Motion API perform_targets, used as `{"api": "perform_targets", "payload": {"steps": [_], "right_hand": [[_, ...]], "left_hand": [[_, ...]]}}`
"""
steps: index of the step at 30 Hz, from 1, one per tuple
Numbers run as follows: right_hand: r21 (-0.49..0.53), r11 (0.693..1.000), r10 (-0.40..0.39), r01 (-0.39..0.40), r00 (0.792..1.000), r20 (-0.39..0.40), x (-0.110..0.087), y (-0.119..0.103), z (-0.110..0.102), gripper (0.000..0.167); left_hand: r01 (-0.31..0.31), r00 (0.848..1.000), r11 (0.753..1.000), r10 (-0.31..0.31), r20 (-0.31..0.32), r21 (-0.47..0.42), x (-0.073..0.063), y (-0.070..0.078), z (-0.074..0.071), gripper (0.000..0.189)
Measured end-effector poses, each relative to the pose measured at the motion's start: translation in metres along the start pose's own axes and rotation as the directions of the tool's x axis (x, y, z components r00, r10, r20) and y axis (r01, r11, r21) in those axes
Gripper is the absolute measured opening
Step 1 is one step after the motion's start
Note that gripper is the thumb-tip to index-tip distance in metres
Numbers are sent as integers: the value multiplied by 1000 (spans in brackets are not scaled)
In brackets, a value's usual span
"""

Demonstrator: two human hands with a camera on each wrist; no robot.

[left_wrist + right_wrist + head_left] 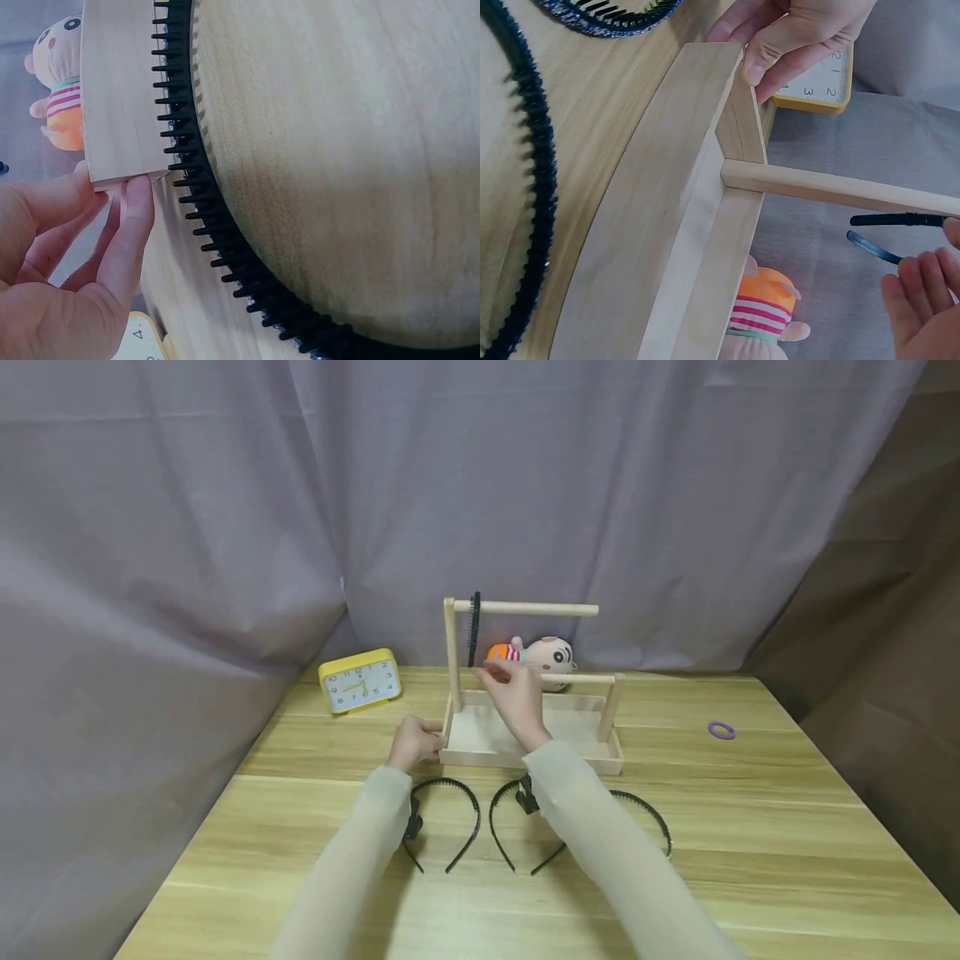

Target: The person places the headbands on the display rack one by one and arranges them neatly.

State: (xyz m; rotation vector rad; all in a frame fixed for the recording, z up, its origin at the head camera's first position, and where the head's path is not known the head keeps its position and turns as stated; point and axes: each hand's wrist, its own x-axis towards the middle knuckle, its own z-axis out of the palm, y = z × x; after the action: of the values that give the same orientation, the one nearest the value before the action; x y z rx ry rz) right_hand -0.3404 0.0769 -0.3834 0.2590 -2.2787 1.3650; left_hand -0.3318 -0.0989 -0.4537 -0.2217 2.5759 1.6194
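Observation:
A wooden rack has a shallow tray (525, 762) and two horizontal rods at different heights. My left hand (416, 743) grips the tray's left end between thumb and fingers; the left wrist view shows this hold close up. A black toothed headband (474, 631) hangs on the upper rod (540, 608) beside the left post. Close to its lower ends is my right hand (517, 697), fingers loosely bent, thumb and fingertips apart. In the right wrist view those fingers overlap part of the headband (874, 247); whether they touch it, I cannot tell.
Three black headbands lie on the table before the rack: left (477, 814), middle (492, 818) and right (660, 821). A yellow clock (362, 681) stands at the left. Behind the rack lies a doll (543, 653). A purple ring (722, 730) is at the right.

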Motion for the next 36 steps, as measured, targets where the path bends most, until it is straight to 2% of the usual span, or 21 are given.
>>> {"api": "perform_targets", "payload": {"steps": [6,13,20,29,36], "right_hand": [[-38,996,81,-79,995,65,-6,7,-9,24],[0,990,142,-143,985,101,-14,16,-18,28],[28,990,136,-140,984,117,-25,23,-24,28],[32,991,130,-133,986,101,-35,26,-33,31],[61,988,137,-141,988,76,-37,24,-46,32]], "left_hand": [[-5,1000,1000,5,-5,-3,0,0,0,30],[-9,1000,1000,9,-9,-7,1,0,-1,29],[-6,1000,1000,6,-5,-4,2,1,1,27],[28,999,999,-28,20,-39,4,-2,0,30],[26,999,999,-25,23,-44,5,-1,-2,31]]}}
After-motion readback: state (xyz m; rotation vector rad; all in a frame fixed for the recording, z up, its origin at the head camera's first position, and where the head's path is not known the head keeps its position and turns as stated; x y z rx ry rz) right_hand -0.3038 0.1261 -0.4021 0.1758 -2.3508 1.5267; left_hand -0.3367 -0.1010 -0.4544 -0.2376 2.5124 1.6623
